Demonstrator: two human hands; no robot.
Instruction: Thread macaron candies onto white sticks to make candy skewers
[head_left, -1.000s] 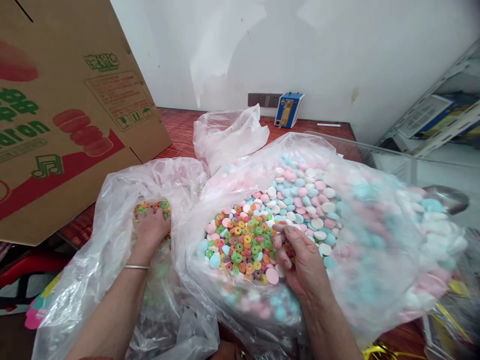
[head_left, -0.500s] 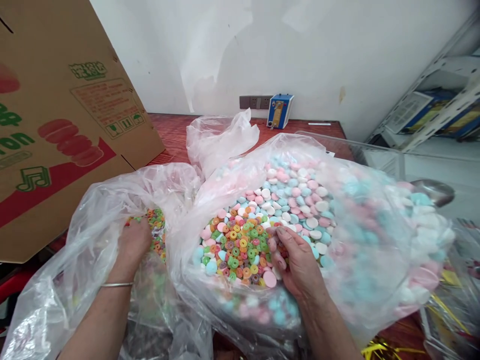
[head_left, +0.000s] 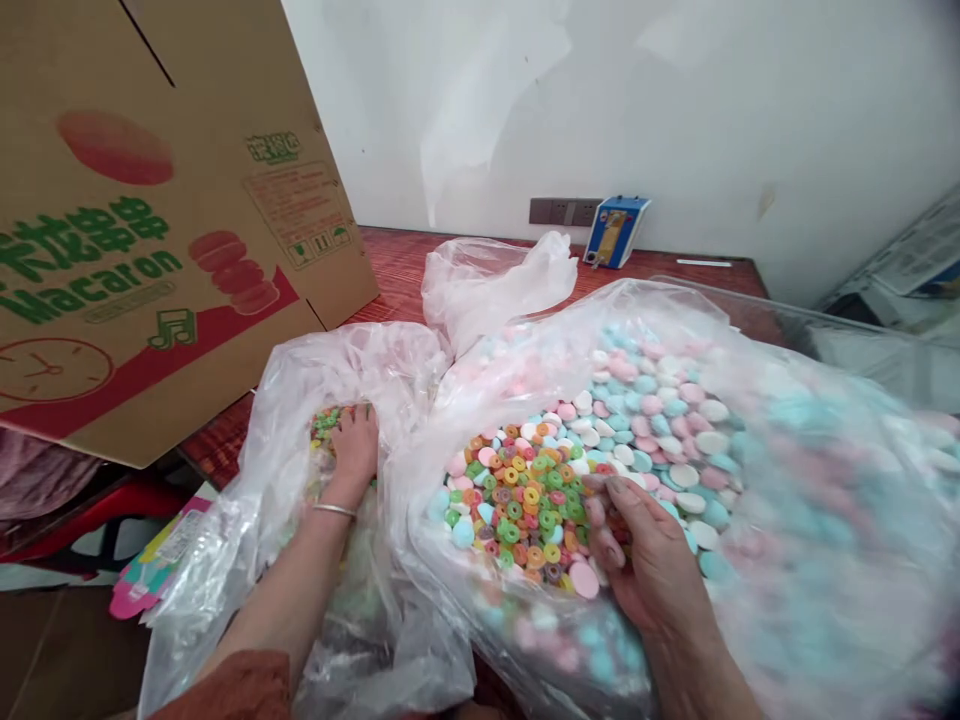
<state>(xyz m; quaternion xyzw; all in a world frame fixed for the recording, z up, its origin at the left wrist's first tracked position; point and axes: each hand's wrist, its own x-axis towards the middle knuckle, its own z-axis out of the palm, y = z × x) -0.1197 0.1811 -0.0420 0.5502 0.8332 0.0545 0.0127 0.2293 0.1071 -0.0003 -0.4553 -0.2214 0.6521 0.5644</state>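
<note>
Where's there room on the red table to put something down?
Bare red table shows between the cardboard box and crumpled plastic, and around the blue device, beside the white strip. Nearer, it's crowded: the left candy bag and big candy bag touch, with the left hand and right hand there.

The single view comes from a camera on the person's head, above the near side of the bench [head_left: 397, 262]. It faces forward and steeply down, close enough that the left bag [head_left: 277, 385] and right bag [head_left: 825, 480] fill most of the lower picture. The left hand [head_left: 355, 440] and right hand [head_left: 641, 545] lie below the lens, at close range. The wall [head_left: 675, 110] closes the far side, while the left edge crops a cardboard box [head_left: 217, 190].
</note>
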